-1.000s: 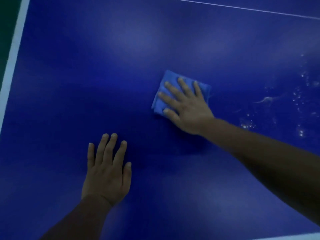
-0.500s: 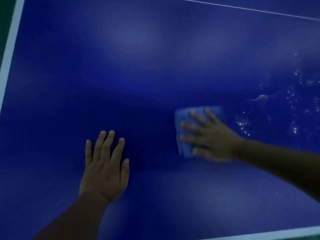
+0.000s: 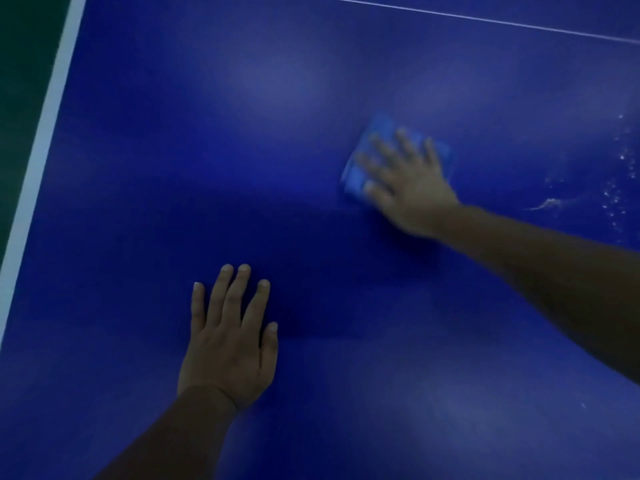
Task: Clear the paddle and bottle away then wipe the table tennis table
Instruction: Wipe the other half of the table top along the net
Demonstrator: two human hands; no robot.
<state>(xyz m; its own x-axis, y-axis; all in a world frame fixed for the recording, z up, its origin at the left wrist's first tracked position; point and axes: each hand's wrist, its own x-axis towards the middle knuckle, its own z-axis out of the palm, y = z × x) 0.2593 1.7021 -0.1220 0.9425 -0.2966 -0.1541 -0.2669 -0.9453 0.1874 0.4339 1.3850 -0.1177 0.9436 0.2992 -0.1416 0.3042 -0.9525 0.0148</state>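
Note:
The dark blue table tennis table [image 3: 242,150] fills the view. My right hand [image 3: 408,188] lies flat with spread fingers on a folded light blue cloth [image 3: 356,178], pressing it against the table right of centre; the hand and cloth are blurred by motion. My left hand [image 3: 228,337] rests palm down on the bare table nearer to me, fingers apart, holding nothing. No paddle and no bottle are in view.
White specks and a wet smear [image 3: 547,204] mark the surface at the right. A white edge stripe [image 3: 38,161] runs down the left side, with dark green floor [image 3: 24,81] beyond. A thin white line [image 3: 485,19] crosses the far part.
My right hand slid the cloth toward me and to the right, then back away from me and up the table. My left hand stayed planted in place.

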